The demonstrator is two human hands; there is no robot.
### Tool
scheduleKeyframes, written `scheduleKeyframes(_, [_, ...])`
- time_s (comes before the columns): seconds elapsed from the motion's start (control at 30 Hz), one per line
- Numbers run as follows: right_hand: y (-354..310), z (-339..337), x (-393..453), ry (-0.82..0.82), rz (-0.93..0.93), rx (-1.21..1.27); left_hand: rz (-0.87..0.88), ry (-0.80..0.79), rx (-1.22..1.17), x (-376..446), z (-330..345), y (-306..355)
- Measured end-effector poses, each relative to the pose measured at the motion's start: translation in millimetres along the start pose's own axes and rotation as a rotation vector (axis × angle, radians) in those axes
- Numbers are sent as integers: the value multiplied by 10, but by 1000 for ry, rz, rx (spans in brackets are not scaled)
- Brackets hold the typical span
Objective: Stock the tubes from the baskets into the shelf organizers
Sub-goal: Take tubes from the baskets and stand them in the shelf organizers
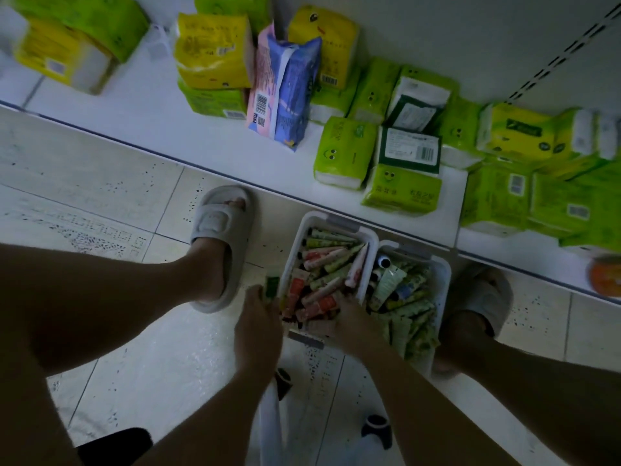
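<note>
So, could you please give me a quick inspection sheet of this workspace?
Surface: pale tiled floor, speckled.
Job's things: two white baskets, left basket and right basket, side by side, full of tubes.
Clutter: tissue packs on the low white shelf.
Grips: left hand holds a green tube at the left basket's edge; right hand is among the tubes, grip unclear.
Cables: nothing seen.
Surroundings: feet in grey slippers.

White baskets hold red-and-green tubes; packs lime green.
</note>
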State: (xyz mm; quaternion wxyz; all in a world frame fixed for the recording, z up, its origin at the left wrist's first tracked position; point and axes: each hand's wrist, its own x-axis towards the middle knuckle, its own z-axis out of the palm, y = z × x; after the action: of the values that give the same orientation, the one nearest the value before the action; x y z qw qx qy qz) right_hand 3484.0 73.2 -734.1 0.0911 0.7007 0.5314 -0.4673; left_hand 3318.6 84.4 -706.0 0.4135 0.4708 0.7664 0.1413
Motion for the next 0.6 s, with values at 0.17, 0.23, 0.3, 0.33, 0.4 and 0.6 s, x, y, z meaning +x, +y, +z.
scheduleKeyframes(0.17, [-104, 75, -108, -52, 21, -98, -52, 168, -167, 181, -244, -40])
scheduleKeyframes(0.23, [-93, 100, -88, 0, 19, -136, -17, 150, -166, 200, -250, -42])
scheduleKeyframes(0.3, [-103, 141, -73, 23, 31, -172, 23, 110, -171, 206, -235, -44])
scheduleKeyframes(0.33, [-139, 129, -96, 28, 46, -201, 40, 79, -177, 192, -210, -35])
scheduleKeyframes(0.4, [-202, 95, -69, 106, 6, -304, 95, 6, -163, 166, -151, -39])
scheduleKeyframes(0.6, [-288, -307, 129, 47, 28, -20, 172, -69, -164, 147, -128, 41])
